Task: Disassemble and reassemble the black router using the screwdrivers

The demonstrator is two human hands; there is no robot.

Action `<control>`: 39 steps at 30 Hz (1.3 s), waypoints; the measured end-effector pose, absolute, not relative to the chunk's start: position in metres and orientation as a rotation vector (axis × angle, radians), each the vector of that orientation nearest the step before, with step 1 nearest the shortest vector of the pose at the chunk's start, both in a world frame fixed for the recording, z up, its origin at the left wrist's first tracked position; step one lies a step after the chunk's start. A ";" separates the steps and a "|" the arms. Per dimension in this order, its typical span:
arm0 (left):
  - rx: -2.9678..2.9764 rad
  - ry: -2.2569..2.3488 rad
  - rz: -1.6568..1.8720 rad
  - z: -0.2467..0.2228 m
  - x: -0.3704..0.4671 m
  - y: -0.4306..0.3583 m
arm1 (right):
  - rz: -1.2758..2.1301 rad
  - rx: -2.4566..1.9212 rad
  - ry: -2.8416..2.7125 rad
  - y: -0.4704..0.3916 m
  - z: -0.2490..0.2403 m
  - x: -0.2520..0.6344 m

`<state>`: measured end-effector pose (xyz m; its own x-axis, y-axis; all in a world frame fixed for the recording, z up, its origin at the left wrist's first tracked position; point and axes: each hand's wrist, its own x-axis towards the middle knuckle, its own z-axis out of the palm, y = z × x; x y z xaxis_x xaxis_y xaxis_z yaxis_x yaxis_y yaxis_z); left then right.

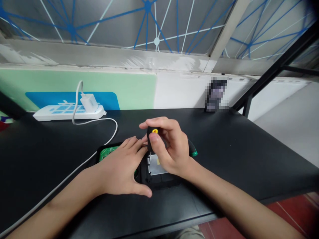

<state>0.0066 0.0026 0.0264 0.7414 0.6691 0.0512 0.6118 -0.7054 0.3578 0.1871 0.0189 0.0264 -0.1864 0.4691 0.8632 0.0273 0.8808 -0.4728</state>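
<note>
A black device casing (pixel 159 182) lies on the black table, with a green circuit board (pixel 107 152) in its left part and a silver metal plate (pixel 156 168) in its right part. My left hand (pixel 124 166) rests flat over the casing's left part, fingers spread, covering much of the board. My right hand (pixel 171 142) is closed round a black screwdriver (pixel 150 142) with a yellow mark on its end. The screwdriver stands nearly upright, its shaft pointing down at the plate's left edge. Behind my right hand shows a black and green object (pixel 193 149), partly hidden.
A white power strip (pixel 69 113) with a white charger (pixel 89 102) lies at the table's back left. Its white cable (pixel 72 174) runs past the casing to the front left. A pixelated dark object (pixel 214 96) leans on the wall at the back right.
</note>
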 end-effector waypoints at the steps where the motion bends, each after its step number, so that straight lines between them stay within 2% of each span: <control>1: 2.619 0.993 0.251 0.026 0.006 0.003 | 0.394 -0.371 -1.731 0.020 0.026 0.187; 10: 2.599 1.005 0.216 0.025 0.006 0.002 | 0.216 -0.379 -1.705 0.017 0.035 0.185; 15: 2.595 0.979 0.275 0.025 0.006 0.001 | 0.421 -0.467 -1.729 0.004 0.033 0.183; 21: 2.626 0.950 0.243 0.026 0.007 0.002 | 0.596 -0.336 -1.747 -0.002 0.026 0.182; 34: 2.590 1.005 0.195 0.032 0.009 0.000 | 0.219 -0.319 -1.729 0.009 0.038 0.182; 39: 2.624 1.025 0.144 0.030 0.008 0.001 | 0.217 -0.352 -1.690 0.007 0.042 0.184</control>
<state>0.0081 0.0010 0.0301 0.7373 0.6752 -0.0219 0.6429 -0.6913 0.3298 0.1836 0.0065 0.0417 -0.1205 0.3523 0.9281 0.1064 0.9341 -0.3408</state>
